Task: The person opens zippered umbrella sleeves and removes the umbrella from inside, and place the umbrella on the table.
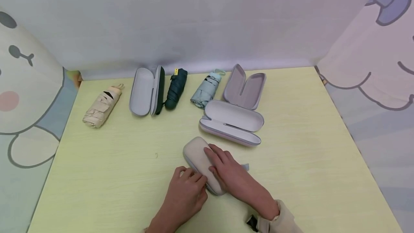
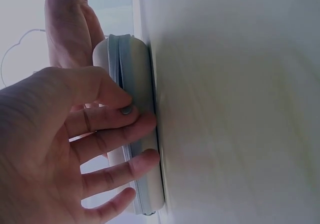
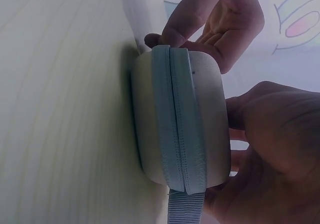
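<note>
A cream zip case with a pale blue zipper band lies at the table's front middle. My left hand is at its near left side. Thumb and index finger pinch a small grey zipper pull there, partly covered by the fingertips. The zipper band runs around the case side, and a pale blue ribbed tab sticks out. On the case's top rests my right hand, its fingers laid over the cream surface. The case's contents are hidden.
Behind the case stand an open white-lined glasses case and an open lilac one. Farther left are a light blue folded umbrella, a dark green one, an open dark green case and a beige umbrella.
</note>
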`<state>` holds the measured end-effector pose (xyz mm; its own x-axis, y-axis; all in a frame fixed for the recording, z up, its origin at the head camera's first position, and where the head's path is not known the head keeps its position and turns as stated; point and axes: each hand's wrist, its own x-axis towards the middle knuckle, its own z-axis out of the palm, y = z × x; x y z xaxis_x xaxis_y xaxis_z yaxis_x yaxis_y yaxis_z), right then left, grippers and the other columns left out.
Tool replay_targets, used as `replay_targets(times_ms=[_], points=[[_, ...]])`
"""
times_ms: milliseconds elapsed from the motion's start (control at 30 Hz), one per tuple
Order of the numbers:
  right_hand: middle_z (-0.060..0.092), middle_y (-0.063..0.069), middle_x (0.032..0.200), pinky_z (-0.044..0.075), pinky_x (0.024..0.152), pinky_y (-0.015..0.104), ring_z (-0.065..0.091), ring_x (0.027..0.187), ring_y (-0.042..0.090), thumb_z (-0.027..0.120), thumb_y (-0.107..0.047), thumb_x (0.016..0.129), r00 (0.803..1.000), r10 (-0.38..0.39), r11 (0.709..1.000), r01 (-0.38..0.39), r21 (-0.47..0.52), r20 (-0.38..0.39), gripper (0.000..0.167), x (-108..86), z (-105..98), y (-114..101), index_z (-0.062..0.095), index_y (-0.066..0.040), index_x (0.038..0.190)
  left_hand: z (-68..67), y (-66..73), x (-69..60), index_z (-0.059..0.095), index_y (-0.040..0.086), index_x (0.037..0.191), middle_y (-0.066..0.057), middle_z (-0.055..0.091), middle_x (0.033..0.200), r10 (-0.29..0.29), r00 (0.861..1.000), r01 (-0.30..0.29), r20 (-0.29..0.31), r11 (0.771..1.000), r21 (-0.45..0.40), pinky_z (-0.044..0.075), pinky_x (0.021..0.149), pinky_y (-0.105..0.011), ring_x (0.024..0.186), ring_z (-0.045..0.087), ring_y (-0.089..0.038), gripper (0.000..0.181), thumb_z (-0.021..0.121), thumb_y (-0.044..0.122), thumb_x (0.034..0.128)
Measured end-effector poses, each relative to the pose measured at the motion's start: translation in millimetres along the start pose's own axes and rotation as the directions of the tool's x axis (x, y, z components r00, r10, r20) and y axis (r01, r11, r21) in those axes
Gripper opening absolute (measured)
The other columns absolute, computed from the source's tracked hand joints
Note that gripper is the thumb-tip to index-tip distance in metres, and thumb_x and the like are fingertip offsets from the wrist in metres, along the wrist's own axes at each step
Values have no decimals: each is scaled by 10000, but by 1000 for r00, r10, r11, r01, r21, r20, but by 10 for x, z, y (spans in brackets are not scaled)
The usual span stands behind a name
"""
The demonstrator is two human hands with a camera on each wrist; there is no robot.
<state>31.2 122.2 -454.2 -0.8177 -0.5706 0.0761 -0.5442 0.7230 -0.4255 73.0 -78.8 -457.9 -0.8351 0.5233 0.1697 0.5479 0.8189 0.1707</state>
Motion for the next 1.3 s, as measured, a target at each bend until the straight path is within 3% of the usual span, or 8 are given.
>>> replay_targets(times_ms=[167, 467, 800, 1300], points=[[456, 151, 1599, 534, 1037, 426, 577, 1295, 307, 603, -209, 1064, 1000, -4, 1000, 4, -1, -7, 540, 3, -3, 3, 426, -91, 1560, 2, -40, 4, 734, 226, 868, 95, 742, 847, -28, 1000, 28, -4, 999, 20, 477, 902, -421, 841, 634, -150, 80, 786, 256, 816], [461, 148, 1599, 506, 1091, 458, 571, 1326, 310, 616, -206, 1056, 1000, -6, 1000, 6, 10, -10, 548, 15, 3, 14, 429, -93, 1559, 9, -104, 13, 706, 214, 821, 101, 725, 807, -25, 998, 27, -61, 999, 42, 478, 891, -418, 797, 614, -151, 102, 796, 217, 773], [453, 130, 1607, 539, 1032, 420, 580, 1284, 287, 607, -212, 1062, 1000, 0, 1000, 0, 10, -1, 550, 22, -4, 16, 417, -107, 1567, 37, -204, 13, 707, 238, 836, 91, 672, 779, -34, 991, 37, -133, 999, 20, 501, 877, -429, 784, 623, -164, 124, 806, 211, 766], [452, 143, 1606, 505, 1091, 457, 570, 1318, 300, 605, -222, 1063, 1000, 0, 1000, 0, 13, -3, 546, 8, 13, 20, 424, -95, 1563, 50, -237, 19, 706, 241, 819, 95, 668, 758, -48, 988, 49, -145, 999, 8, 495, 890, -439, 768, 607, -158, 131, 802, 192, 744]])
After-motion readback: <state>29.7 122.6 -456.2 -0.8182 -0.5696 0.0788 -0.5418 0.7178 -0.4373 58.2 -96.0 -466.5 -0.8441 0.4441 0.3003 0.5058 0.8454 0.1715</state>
